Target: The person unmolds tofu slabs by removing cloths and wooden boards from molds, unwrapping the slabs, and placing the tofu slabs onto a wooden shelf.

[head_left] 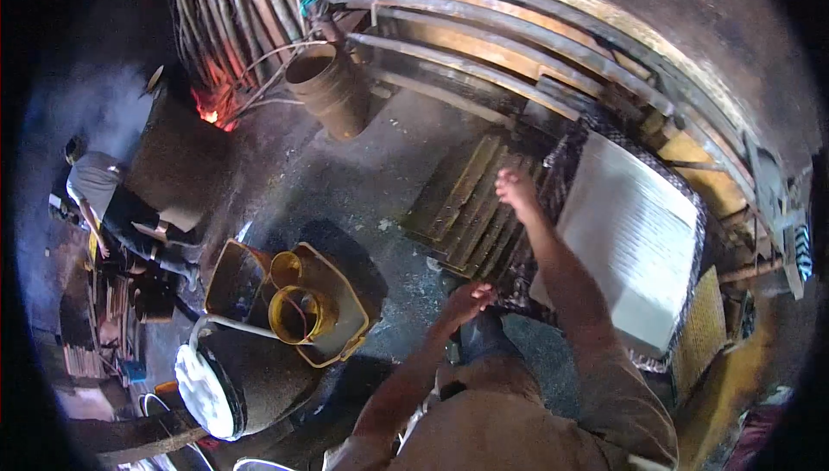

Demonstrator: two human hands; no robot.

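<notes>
Over the near edge of a slatted wooden board (471,203) is my left hand (469,300), its fingers loosely bent and apart, with nothing visible in them. Farther out, my right hand (516,191) hovers above the right side of that board, near its dark wet slats. Its fingers are half curled, and I see no object in it. To the right of my right forearm lies a wide white ridged sheet or slab (635,242) on a dark patterned cloth (698,212). Whether either hand touches the board is unclear.
Left of me stand a yellow bucket (321,320) in a rectangular tub (350,285) and a drum with a white top (203,389). A tall bucket (315,69) is near burning wood (207,113). Another person (95,182) bends at far left. Metal rails (509,18) run behind.
</notes>
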